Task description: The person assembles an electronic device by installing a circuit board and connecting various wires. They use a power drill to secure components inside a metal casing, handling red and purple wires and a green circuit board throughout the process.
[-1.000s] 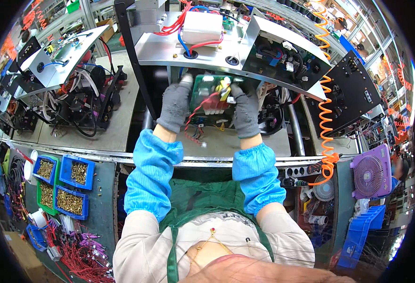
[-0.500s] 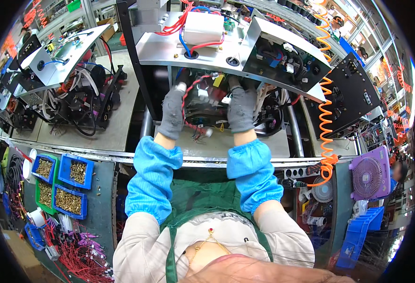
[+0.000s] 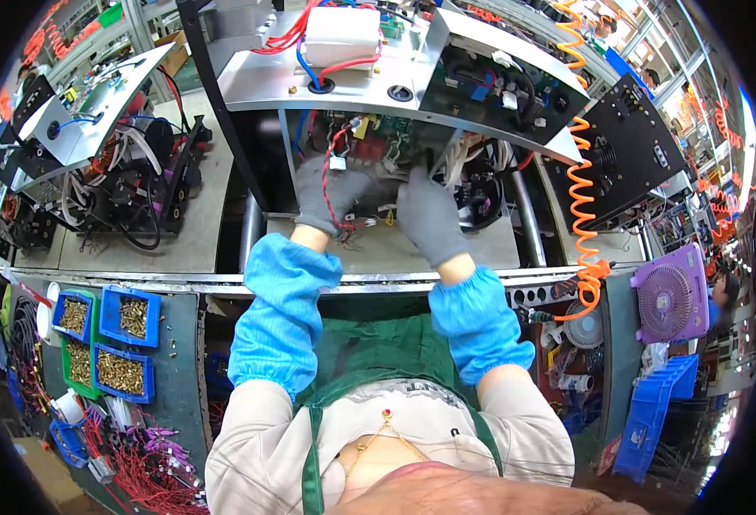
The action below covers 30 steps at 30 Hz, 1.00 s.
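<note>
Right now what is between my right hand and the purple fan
In the head view, a silver tube and an orange coil lie between your right hand and the purple fan.

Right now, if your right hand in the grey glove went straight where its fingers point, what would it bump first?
Your grey-gloved right hand would probably meet the green circuit board with small parts beneath the flat silver metal shelf first, though depth there is hard to judge.
</note>
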Tool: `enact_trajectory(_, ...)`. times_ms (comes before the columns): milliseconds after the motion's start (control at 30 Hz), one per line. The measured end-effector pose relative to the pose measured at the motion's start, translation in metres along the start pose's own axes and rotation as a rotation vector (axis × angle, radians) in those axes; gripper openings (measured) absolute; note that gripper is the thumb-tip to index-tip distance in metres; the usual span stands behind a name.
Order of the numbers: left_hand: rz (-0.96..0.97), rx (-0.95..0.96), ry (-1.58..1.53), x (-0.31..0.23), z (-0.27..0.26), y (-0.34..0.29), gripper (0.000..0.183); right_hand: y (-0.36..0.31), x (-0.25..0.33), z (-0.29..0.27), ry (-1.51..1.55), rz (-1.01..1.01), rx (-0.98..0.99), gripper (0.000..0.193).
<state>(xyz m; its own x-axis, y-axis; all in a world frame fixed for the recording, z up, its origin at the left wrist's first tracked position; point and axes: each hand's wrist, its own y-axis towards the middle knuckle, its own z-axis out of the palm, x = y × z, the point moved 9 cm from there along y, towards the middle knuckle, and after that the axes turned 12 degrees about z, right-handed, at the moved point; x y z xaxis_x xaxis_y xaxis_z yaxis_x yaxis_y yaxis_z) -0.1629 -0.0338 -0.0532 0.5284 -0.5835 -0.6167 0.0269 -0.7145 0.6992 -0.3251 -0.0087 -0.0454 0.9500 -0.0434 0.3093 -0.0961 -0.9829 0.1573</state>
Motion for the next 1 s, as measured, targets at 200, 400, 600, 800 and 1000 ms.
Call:
enact_trajectory(200,-0.027,-0.047,-0.015,-0.031,-0.018,0.009,0.046,0.011,-0.004,0.029,-0.197,-0.077,0.008,0.018)
enact_trajectory(400,0.240,0.083,0.332,-0.012,0.032,-0.001,0.033,-0.006,-0.008,0.025,-0.168,-0.120,-0.048,0.020)
enact_trajectory(600,-0.163,0.122,0.083,0.021,0.030,-0.009,0.033,0.002,-0.035,0.027,-0.044,0.022,-0.122,0.027)
enact_trajectory(800,-0.071,0.082,0.515,-0.008,0.011,-0.007,0.037,0.002,-0.024,0.012,-0.063,-0.012,-0.189,0.028)
enact_trajectory(1000,0.067,0.277,0.565,0.017,0.045,-0.009,0.044,0.000,-0.022,0.019,-0.084,-0.041,-0.137,0.033)
